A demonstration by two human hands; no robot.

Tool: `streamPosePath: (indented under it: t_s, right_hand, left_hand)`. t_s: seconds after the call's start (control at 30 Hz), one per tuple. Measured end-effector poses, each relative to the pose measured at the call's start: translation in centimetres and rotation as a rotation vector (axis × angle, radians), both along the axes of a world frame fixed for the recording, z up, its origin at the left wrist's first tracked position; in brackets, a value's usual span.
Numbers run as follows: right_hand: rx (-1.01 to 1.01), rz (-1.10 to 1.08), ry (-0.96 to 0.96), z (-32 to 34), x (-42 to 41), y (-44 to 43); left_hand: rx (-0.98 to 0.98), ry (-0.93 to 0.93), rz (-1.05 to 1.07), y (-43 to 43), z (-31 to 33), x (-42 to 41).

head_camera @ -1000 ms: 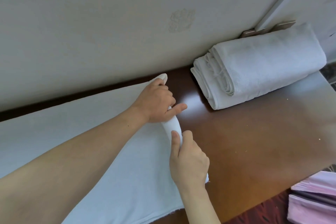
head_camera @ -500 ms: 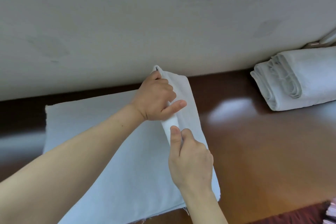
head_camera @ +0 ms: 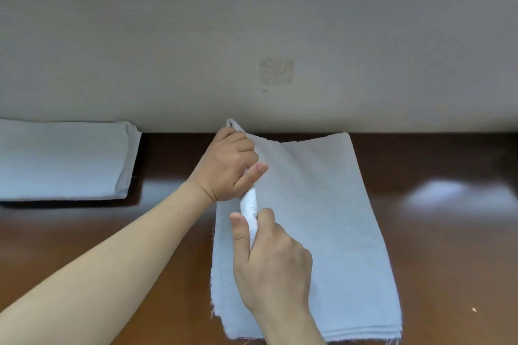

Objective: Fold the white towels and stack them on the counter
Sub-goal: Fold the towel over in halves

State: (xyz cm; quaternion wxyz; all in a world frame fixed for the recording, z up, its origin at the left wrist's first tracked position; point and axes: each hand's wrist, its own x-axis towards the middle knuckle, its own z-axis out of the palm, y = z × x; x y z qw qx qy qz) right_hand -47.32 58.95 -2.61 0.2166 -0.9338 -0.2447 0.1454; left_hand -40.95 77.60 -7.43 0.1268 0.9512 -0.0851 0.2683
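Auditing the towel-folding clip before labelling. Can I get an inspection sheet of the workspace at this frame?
Surface: glossy brown wooden counter, glare patch at right.
Job's things: white towel lies partly folded at centre, near edge frayed, one long fold lifted; pile of folded white towels at far left, by the wall.
Clutter: one pale speck on the counter, front right.
Grippers: left hand grips the lifted fold at its far end; right hand pinches it nearer the camera.
Cables: nothing seen.
Surroundings: pale textured wall behind the counter, with a faint square mark.
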Motion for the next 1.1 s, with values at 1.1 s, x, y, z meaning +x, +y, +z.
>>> streamPosePath:
  t_s: [1.1]
  right_hand:
    - [-0.027,0.062,-0.279,-10.5,-2.5,-1.8]
  left_hand:
    - [-0.979,0.38,0.744,-2.9,-5.8,-10.1]
